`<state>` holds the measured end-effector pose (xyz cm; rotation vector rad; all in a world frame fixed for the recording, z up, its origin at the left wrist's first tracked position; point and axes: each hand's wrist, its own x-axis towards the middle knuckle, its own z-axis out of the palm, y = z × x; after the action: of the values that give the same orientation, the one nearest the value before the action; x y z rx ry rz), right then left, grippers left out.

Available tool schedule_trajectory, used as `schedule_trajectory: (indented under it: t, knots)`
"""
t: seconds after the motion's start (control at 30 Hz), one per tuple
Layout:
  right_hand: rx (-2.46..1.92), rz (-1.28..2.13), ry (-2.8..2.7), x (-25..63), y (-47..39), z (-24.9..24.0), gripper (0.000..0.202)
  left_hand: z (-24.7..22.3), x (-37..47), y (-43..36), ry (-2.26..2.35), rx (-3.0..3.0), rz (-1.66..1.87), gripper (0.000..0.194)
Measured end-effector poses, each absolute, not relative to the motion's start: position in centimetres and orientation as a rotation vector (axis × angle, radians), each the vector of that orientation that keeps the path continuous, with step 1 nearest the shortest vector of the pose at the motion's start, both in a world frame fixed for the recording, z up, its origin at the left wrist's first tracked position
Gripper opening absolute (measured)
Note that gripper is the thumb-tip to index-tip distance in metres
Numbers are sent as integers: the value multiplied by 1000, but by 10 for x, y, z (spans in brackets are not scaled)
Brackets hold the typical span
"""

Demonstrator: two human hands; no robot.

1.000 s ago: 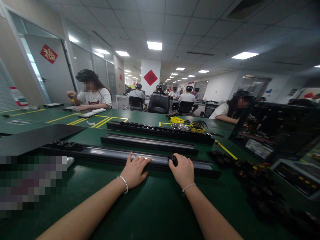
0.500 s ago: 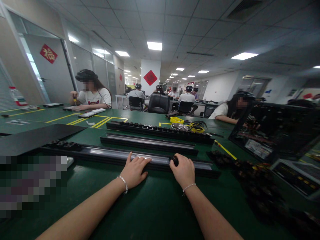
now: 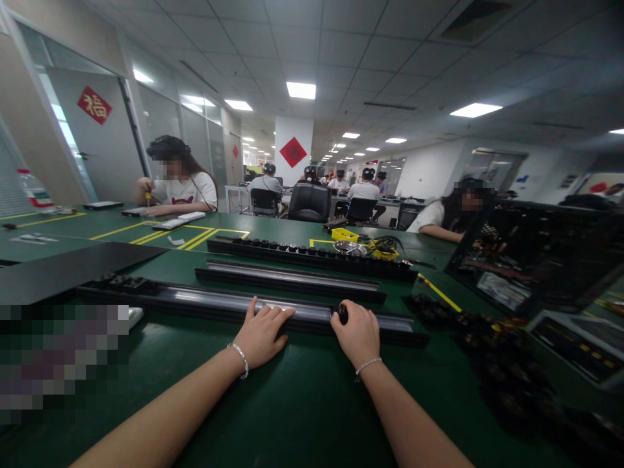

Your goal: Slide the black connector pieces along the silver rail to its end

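Observation:
A long black rail with a shiny metallic channel (image 3: 205, 300) lies across the green table in front of me. My left hand (image 3: 264, 331) rests on its near side with the fingers spread. Farther right, my right hand (image 3: 359, 330) is closed around a small black part (image 3: 342, 314) at the channel; most of that part is hidden by the fingers. Several small black parts (image 3: 124, 282) sit in the rail's left end. Behind it lies a second rail (image 3: 292, 278) with a bare channel, and beyond that a third rail (image 3: 312, 255) lined with small parts.
Piles of black parts (image 3: 507, 377) lie at the right, beside a grey boxed unit (image 3: 580, 344) and an open black computer case (image 3: 517, 260). Yellow trays (image 3: 344, 234) and cables stand behind the rails. A dark flat sheet (image 3: 73, 270) lies left. Co-workers (image 3: 182, 175) sit across the table.

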<state>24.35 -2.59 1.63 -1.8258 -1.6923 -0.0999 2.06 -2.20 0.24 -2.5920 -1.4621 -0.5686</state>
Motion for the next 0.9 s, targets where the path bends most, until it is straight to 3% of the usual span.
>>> schedule_trajectory:
  t: [0.9]
  knots:
    - [-1901,-140,-1636,249,-25,15,21,2,21,-23,-1463,-2579,-545,48]
